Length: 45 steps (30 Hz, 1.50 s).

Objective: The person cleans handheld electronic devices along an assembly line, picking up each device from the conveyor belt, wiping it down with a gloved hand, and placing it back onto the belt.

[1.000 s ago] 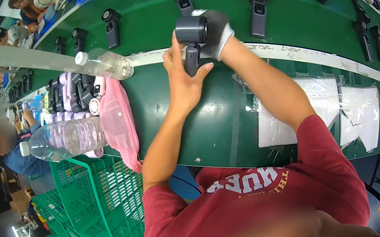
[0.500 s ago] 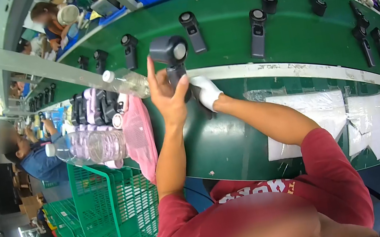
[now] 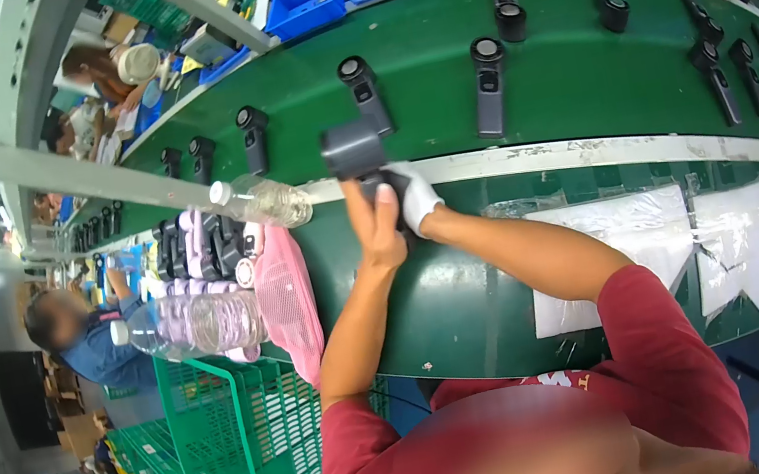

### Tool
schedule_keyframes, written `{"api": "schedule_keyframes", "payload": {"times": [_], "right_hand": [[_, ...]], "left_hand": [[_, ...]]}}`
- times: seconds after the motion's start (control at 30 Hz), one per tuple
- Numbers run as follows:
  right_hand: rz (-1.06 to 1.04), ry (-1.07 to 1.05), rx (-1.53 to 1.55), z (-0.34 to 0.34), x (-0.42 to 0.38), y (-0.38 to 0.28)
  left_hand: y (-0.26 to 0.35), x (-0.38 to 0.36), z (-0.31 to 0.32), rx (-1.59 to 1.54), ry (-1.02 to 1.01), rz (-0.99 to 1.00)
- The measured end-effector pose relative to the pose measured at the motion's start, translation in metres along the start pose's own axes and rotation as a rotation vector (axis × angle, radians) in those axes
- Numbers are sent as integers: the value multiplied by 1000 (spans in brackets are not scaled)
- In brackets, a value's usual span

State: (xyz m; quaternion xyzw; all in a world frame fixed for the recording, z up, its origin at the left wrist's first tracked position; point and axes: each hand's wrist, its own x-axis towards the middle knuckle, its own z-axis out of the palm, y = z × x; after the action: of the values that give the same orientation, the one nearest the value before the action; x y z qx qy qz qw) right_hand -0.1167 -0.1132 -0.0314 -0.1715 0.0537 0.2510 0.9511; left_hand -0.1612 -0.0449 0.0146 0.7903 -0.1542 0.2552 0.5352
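A dark grey handheld device (image 3: pixel 354 147) with a wide round head is held up over the near edge of the green conveyor. My bare left hand (image 3: pixel 378 227) has its fingers closed round the device's handle just below the head. My right hand (image 3: pixel 415 198), in a white glove, is pressed against the same handle from the right, its fingertips partly hidden. Similar grey devices lie on the belt, one (image 3: pixel 365 95) just behind the held one and another (image 3: pixel 489 86) to the right.
White foam sheets (image 3: pixel 605 248) are taped to the green table at the right. Left of my hands are a clear bottle (image 3: pixel 262 202), a pink mesh bag (image 3: pixel 274 301), a large bottle (image 3: pixel 192 326) and green crates (image 3: pixel 280 447). A metal bar (image 3: pixel 84 172) crosses the upper left. Co-workers sit beyond.
The held device has turned, so its round light face no longer shows. My left hand has moved right and down, closer to my gloved right hand. The whole view has shifted slightly.
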Motion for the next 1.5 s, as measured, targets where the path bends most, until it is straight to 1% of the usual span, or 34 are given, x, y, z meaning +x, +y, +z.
{"api": "schedule_keyframes", "payload": {"times": [0.03, 0.07, 0.1, 0.17, 0.23, 0.27, 0.3, 0.33, 0.37, 0.4, 0.43, 0.47, 0.5, 0.53, 0.57, 0.6, 0.63, 0.67, 0.7, 0.77, 0.87, 0.97, 1.0, 1.1, 1.13, 1.17, 1.2, 1.23, 1.27, 1.3, 1.37, 1.4, 1.43, 1.5], "right_hand": [[-158, -80, -343, -21, 11, 10], [-215, -83, -287, -32, 28, 25], [-248, -75, -647, -29, 24, 16], [-340, -20, -1422, -21, 14, -4], [-74, 164, -841, -9, 14, -15], [-126, 135, -680, -16, 18, -14], [-179, 103, -517, -25, 23, -16], [62, 79, -312, -10, 14, -39], [410, -70, -96, -15, 22, -61], [438, -230, 88, -30, 31, -60], [466, -388, 273, -44, 41, -57], [456, -318, 329, -39, 35, -64], [427, -332, 327, -40, 38, -67], [403, -343, 330, -43, 41, -69], [389, -351, 333, -46, 44, -69], [413, -361, 355, -48, 50, -68], [403, -299, 324, -42, 48, -69], [395, -274, 299, -40, 48, -69], [384, -251, 270, -38, 48, -70], [399, -188, 227, -34, 42, -74], [375, -98, 203, -24, 36, -86], [335, -102, 204, -31, 47, -85], [310, -75, 220, -31, 48, -82], [41, 81, -190, -8, 50, -85], [-350, 50, -615, -3, 43, -76], [-755, 205, -1042, 5, 35, -68], [-1017, 161, -1433, 18, 16, -74], [-1282, 92, -1825, 31, 1, -81], [-1020, 107, -2073, 46, -8, -85], [-857, 131, -2079, 49, -11, -88], [-527, 187, -2065, 48, -4, -92], [-428, 80, -2150, 38, 6, -96], [-528, -157, -2397, 29, 12, -103], [64, -108, -1493, 35, 14, -118]], "left_hand": [[0, 4, 0, -97, 62, -66], [9, 18, 4, -118, 170, -87], [12, 36, 2, -194, 187, -158], [-21, 81, -5, 107, 265, -142], [-75, 119, -26, 483, 223, -338], [-99, 130, -31, 735, 215, -429], [-118, 134, -33, 833, 210, -488], [-136, 137, -34, 931, 205, -545], [-153, 138, -34, 1030, 198, -601], [-158, 137, -35, 1083, 136, -636], [-164, 134, -33, 1191, 201, -527], [-158, 128, -25, 1297, 268, -418], [-152, 125, -17, 1403, 335, -307], [-148, 128, -11, 1394, 327, -276], [-134, 129, 0, 1337, 251, -332], [-127, 133, 8, 1241, 72, -461], [-119, 135, 15, 1113, -97, -644], [-126, 136, 19, 993, -123, -720], [-137, 136, 20, 889, -68, -743], [-147, 133, 12, 808, -21, -702], [-142, 111, 0, 573, 110, -471], [-78, 87, -9, 214, 79, -472], [-59, 76, -12, 207, 15, -500], [-26, 35, -17, 176, -93, -595], [-24, 23, -17, 285, -152, -416], [-21, 9, -13, 388, -207, -238], [14, 8, -4, 330, -241, -498], [17, 1, 0, 368, -265, -481], [21, -6, 4, 406, -289, -463], [22, -15, 7, 373, -293, -435], [24, -13, 0, 403, -348, -507], [23, -14, -1, 407, -361, -550], [23, -16, -1, 382, -342, -478], [25, -21, -3, 337, -314, -337]]}}
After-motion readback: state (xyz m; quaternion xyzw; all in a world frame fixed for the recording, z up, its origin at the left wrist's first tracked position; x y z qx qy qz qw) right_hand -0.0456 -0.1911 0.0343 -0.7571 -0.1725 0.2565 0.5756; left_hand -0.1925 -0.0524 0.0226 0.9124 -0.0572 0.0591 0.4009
